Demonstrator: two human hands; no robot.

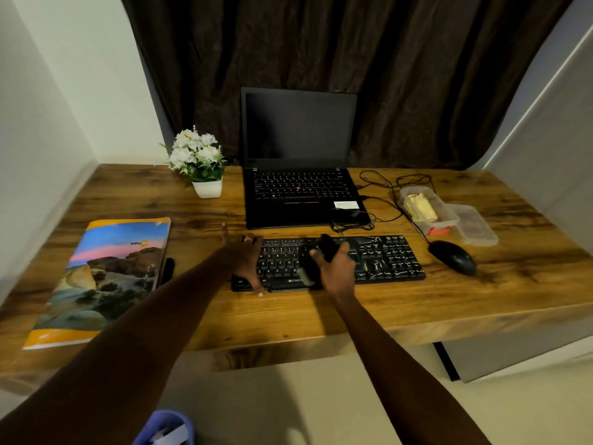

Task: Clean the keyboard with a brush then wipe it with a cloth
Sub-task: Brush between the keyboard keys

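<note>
Left hand [245, 258], fingers spread flat, pressed the keyboard [385, 258], apparently steadying it. Right hand [337, 268] curled round the brush [313, 267], bristles on keys beneath its fingers. Cloth [420, 207] lay well right.

A wooden desk [321, 319] carries everything. A black keyboard [388, 258] lies near the front edge, parallel to it. Just behind it an open laptop [298, 203] sits with a dark screen. Left of the laptop stands a white pot [207, 187] of white flowers. A magazine [106, 277] lies flat at the front left, and a slim black thing, perhaps a pen [167, 270], lies beside its right edge. Right of the keyboard rests a black mouse [453, 256]. Behind the mouse are a clear box [446, 216] and its lid [476, 228], touching. Thin cables [382, 187] loop between laptop and box.
</note>
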